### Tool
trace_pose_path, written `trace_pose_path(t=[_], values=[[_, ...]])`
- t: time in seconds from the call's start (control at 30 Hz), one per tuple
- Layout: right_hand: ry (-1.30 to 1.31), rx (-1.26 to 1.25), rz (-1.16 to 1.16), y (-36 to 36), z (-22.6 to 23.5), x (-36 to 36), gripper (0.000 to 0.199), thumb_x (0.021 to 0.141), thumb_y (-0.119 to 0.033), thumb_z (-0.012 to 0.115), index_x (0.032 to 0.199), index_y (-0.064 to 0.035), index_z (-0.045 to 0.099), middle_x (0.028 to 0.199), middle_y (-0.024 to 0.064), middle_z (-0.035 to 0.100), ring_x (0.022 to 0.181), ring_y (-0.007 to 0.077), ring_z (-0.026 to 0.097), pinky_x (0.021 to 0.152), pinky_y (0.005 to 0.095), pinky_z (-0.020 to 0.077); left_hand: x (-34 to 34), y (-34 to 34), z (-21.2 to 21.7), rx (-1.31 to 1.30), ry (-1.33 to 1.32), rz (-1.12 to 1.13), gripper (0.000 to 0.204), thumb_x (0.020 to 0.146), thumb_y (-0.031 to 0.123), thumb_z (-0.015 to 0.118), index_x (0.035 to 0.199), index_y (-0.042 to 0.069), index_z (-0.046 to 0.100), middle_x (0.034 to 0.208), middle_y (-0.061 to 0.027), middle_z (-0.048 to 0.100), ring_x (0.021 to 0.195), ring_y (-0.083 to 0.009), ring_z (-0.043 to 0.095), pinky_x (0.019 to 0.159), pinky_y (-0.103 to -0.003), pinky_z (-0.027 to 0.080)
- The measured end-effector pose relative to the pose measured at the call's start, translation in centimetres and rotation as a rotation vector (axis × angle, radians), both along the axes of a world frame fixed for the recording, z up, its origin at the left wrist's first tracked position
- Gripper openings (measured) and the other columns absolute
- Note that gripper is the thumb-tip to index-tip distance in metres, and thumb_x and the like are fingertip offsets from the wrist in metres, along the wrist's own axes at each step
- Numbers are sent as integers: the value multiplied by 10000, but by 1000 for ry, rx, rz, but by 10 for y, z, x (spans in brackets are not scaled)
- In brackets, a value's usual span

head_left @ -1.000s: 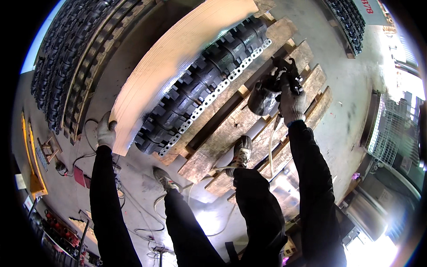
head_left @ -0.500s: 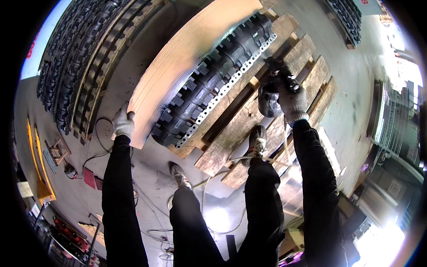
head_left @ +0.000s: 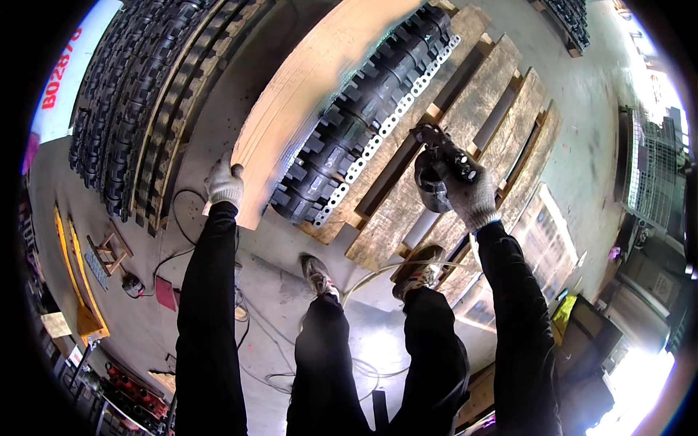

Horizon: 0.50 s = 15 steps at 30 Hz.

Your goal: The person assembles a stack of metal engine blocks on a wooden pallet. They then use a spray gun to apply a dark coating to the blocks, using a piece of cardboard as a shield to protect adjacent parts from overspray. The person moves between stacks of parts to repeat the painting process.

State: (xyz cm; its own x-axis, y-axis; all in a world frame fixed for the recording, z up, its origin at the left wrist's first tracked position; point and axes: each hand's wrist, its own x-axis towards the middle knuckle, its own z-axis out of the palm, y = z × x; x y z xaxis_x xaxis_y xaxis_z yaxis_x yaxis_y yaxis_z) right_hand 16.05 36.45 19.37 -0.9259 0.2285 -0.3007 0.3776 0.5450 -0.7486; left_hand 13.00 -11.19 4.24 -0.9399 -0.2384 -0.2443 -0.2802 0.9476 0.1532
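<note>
My gloved left hand [head_left: 224, 185] grips the near left end of a long brown cardboard sheet [head_left: 291, 87], thumb on its edge. The sheet leans along the far side of a black rubber track [head_left: 342, 134] with raised lugs; dark overspray smears its lower edge. A white strip with holes [head_left: 378, 142] runs along the track's near side. My gloved right hand [head_left: 476, 200] is closed round a black spray gun [head_left: 432, 182] with a round cup, held above the pallet and apart from the track. The fingers on its handle are partly hidden.
A wooden pallet [head_left: 451, 123] with gaps between its boards lies under the track. More black tracks [head_left: 138, 94] stand on the left. Hoses [head_left: 363, 280] and cables trail over the floor round my feet. A wire cage [head_left: 651, 174] stands on the right.
My view has shifted, so the track and pallet sit further right. The spray gun has moved left and nearer to me over the pallet. The left hand keeps its hold on the cardboard.
</note>
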Motion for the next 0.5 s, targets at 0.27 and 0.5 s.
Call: trace_pose_path(t=[0.27,0.5], values=[[79,-39,-208,20,-21,3,282,919,-167,697,1159,-21,676,957,88,744,866,123,670,767,296,522,-2,-9,-15,63,54,-42,392,868,182,663,1227,46,583,1124,-239,658,1070,-434,613,905,-489,493],[-61,-94,-72,3,0,39,302,902,-91,692,1198,-30,676,1044,92,744,951,128,683,839,289,530,-2,-14,-26,63,35,-50,434,861,262,681,1248,94,578,1117,-206,660,1056,-403,618,880,-507,495]])
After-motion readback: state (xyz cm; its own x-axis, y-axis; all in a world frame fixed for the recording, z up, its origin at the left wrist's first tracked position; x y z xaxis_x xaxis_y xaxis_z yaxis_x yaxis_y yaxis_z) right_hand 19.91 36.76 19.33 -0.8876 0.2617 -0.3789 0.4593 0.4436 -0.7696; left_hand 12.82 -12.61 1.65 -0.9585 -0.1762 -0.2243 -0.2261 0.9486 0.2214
